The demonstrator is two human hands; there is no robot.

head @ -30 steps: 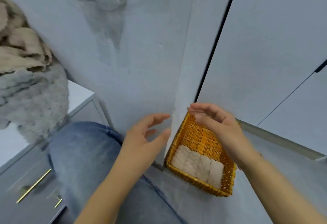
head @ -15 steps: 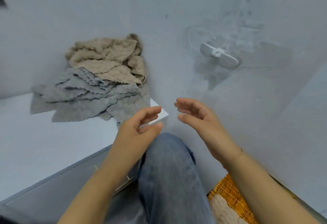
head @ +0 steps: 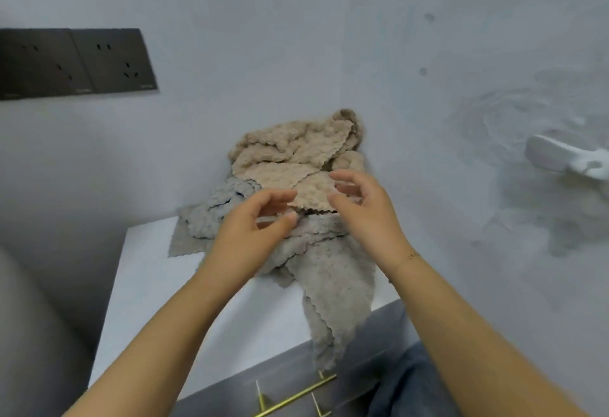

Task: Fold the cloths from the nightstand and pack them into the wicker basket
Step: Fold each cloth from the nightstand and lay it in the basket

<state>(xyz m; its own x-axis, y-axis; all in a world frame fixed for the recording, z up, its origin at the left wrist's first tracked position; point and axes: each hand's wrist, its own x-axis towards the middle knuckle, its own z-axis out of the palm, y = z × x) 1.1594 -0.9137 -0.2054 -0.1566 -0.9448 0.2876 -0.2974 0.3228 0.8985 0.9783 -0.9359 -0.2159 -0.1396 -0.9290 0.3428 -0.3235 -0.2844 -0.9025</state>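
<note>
Reaching over the pile, both hands are seen with fingers loosely curved and nothing gripped: the left hand (head: 253, 228) is held above the grey cloths (head: 333, 271), the right hand (head: 365, 209) at the lower edge of the beige cloths (head: 290, 159). Whether fingertips touch fabric cannot be told. The heap is stacked at the nightstand's (head: 155, 288) back right corner against the wall, beige on top; one grey cloth is draped over the front edge above a brass handle (head: 296, 397). Dark wall sockets (head: 75, 62) are mounted at upper left
</note>
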